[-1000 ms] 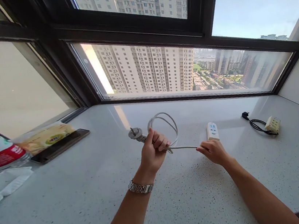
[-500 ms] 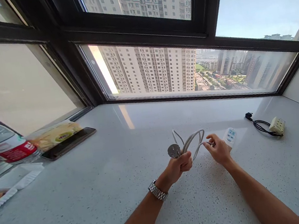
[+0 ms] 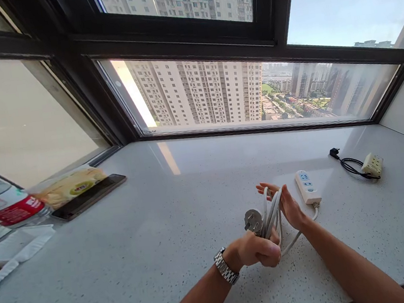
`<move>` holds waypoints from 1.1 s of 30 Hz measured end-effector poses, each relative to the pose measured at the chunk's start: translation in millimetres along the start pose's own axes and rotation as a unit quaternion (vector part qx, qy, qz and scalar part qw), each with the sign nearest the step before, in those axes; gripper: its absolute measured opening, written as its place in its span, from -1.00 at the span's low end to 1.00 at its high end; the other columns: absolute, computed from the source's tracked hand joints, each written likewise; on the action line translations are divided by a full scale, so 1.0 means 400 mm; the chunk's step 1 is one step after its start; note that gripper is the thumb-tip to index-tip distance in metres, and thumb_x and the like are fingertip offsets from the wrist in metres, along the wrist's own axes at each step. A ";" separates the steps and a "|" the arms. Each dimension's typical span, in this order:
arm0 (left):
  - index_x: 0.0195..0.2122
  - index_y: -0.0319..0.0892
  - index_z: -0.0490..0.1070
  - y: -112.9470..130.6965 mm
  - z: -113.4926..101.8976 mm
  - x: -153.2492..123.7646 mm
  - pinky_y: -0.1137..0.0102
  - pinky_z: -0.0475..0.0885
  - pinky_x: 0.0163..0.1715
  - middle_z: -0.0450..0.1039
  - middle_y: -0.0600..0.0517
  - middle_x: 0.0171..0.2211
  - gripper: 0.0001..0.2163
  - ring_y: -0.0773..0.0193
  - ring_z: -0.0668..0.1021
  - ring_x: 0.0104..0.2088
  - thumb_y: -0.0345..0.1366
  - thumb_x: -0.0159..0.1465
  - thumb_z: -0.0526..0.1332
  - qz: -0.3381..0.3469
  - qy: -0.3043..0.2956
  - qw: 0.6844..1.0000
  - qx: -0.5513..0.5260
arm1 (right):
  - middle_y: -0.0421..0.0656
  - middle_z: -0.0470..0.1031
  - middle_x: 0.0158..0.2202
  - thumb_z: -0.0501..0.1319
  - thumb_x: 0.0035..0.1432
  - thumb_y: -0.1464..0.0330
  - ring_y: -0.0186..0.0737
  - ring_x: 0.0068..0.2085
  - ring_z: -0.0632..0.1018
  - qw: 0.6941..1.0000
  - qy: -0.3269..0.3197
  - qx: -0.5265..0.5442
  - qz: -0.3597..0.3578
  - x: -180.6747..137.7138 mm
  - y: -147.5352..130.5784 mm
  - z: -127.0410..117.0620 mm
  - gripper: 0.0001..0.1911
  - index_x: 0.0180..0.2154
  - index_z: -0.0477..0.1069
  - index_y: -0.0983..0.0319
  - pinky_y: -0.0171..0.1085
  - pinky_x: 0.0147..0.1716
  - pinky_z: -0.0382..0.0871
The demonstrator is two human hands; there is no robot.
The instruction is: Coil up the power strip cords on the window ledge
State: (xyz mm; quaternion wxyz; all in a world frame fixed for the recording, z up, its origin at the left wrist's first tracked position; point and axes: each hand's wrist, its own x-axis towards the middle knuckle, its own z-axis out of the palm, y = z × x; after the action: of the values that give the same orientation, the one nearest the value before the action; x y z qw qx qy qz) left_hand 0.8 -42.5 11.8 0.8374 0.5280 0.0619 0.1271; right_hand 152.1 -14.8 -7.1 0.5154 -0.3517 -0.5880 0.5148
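My left hand (image 3: 258,249) is closed around a bundle of looped white power cord (image 3: 270,217). At its end the round grey plug (image 3: 253,221) sticks up above my fist, prongs showing. My right hand (image 3: 290,205) rests against the far end of the loops, fingers stretched out behind the cord and thumb in front. From the bundle the cord runs under my right wrist to a white power strip (image 3: 307,187). The strip lies on the speckled white counter (image 3: 171,255), just right of my right hand, its sockets facing up.
A cream socket block (image 3: 372,165) with a black cord and plug (image 3: 334,153) lies at the right. On the left are a dark phone (image 3: 89,197), a yellow packet (image 3: 72,184), a bottle with a red label (image 3: 18,211) and a white tray (image 3: 24,248). Windows border the counter's back.
My left hand has moved right and nearer me with the cord, which is now gathered into tighter loops. My right hand has left the single strand, fingers now extended, and the power strip has turned.
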 end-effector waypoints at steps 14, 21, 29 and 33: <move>-0.70 -0.16 -0.11 0.020 -0.049 0.001 0.54 -0.05 -0.74 -0.17 0.27 -0.80 -0.37 0.57 -0.03 -0.78 0.15 -0.02 0.31 0.123 0.262 0.956 -0.045 | -0.40 -0.10 -0.70 0.19 -0.02 -0.14 -0.49 -0.67 -0.06 0.983 0.112 0.139 0.032 0.008 -0.026 -0.035 -0.43 -0.60 0.21 0.22 -0.41 -0.70 -0.16; -0.67 -0.16 -0.07 0.035 -0.042 0.018 0.57 -0.09 -0.78 -0.16 0.28 -0.80 -0.40 0.57 -0.05 -0.78 0.11 -0.07 0.36 0.156 0.360 0.912 -0.124 | -0.39 -0.09 -0.75 0.22 -0.06 -0.12 -0.51 -0.70 -0.06 0.984 0.120 0.132 0.008 0.001 -0.037 -0.008 -0.38 -0.72 0.06 0.21 -0.39 -0.71 -0.22; -0.70 -0.16 -0.03 0.029 -0.039 0.052 0.58 -0.11 -0.82 -0.19 0.26 -0.81 -0.43 0.55 -0.05 -0.80 0.12 -0.06 0.31 0.208 0.417 0.873 -0.144 | -0.39 -0.12 -0.78 0.18 -0.01 -0.11 -0.51 -0.72 -0.07 0.987 0.071 0.145 -0.021 -0.013 -0.063 0.044 -0.36 -0.74 -0.02 0.19 -0.39 -0.72 -0.21; -0.72 -0.16 -0.02 0.026 -0.031 0.063 0.57 -0.11 -0.82 -0.19 0.26 -0.82 -0.42 0.56 -0.05 -0.80 0.16 -0.12 0.32 0.237 0.426 0.863 -0.130 | -0.39 -0.14 -0.80 0.13 -0.02 -0.15 -0.51 -0.72 -0.08 0.985 0.032 0.168 -0.013 -0.023 -0.067 0.063 -0.32 -0.77 -0.05 0.20 -0.39 -0.72 -0.21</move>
State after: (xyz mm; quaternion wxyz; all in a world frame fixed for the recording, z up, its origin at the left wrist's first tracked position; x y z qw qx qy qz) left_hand 20.4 -20.6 16.7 0.7349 0.3075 0.2688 0.5414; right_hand 132.9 -35.5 18.2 0.5927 -0.2687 -0.4808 0.5877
